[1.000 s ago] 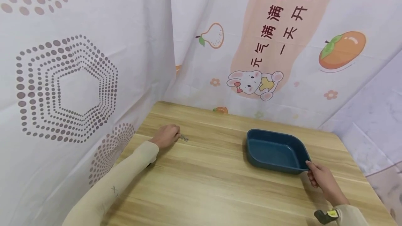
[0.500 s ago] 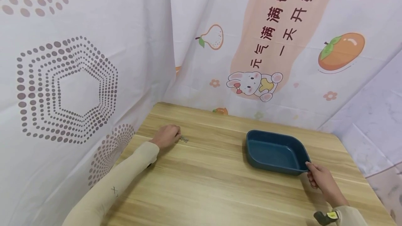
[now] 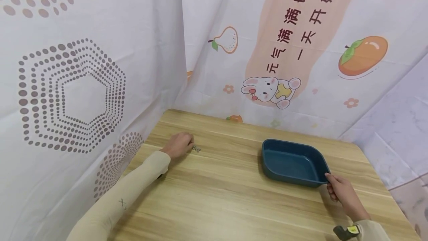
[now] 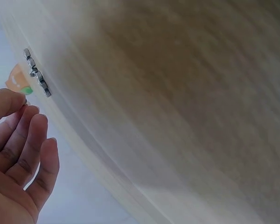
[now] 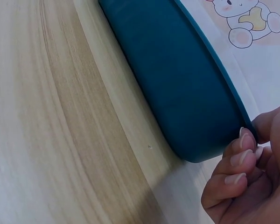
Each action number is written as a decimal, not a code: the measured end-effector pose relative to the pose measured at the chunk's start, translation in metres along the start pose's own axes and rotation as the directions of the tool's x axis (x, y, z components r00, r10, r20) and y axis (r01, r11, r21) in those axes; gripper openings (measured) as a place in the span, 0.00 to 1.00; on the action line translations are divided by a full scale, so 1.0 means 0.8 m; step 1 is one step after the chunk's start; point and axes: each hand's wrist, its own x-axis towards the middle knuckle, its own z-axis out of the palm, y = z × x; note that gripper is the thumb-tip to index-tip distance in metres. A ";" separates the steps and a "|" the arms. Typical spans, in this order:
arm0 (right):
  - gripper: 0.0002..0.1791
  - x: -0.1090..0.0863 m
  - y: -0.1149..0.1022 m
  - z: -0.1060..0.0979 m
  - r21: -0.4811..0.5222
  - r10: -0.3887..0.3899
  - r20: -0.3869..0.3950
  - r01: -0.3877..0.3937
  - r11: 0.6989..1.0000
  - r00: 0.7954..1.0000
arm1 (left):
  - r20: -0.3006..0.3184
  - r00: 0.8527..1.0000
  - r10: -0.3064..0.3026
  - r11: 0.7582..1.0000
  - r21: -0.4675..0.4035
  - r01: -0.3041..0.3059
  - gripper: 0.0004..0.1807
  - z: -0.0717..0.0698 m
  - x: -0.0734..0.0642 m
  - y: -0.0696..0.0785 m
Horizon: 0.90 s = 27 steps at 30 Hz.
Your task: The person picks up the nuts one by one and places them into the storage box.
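Observation:
In the head view, my left hand is over the left part of the wooden table, beside a small cluster of silver metal nuts. The left wrist view shows these nuts close together on the table. My left thumb and index finger pinch a tiny metal piece, apparently a nut, mostly hidden by the fingertips. At the right stands a dark blue, rounded rectangular tray. My right hand grips its near right corner, thumb over the rim and curled fingers beneath the rim, against the outer wall.
The wood-grain table reaches back to a printed white curtain. Another white curtain with dotted patterns hangs close along the left side, next to the left arm.
My left hand has shifted very slightly to the right beside the nuts. The right hand keeps its grip on the tray, which stays in place.

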 end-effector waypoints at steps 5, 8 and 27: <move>0.27 -0.001 0.000 0.000 0.018 0.006 0.008 -0.006 1.000 1.000 | -0.013 1.000 0.008 1.000 -0.010 -0.008 0.05 -0.001 0.000 0.003; 0.27 -0.002 -0.002 -0.002 0.033 0.019 0.028 -0.020 0.999 0.999 | -0.003 1.000 0.004 1.000 -0.026 -0.004 0.06 -0.002 0.001 0.005; 0.27 -0.006 -0.002 -0.009 0.064 0.058 0.095 -0.064 0.996 0.994 | 0.007 1.000 0.022 0.998 -0.052 -0.022 0.09 -0.004 0.009 0.011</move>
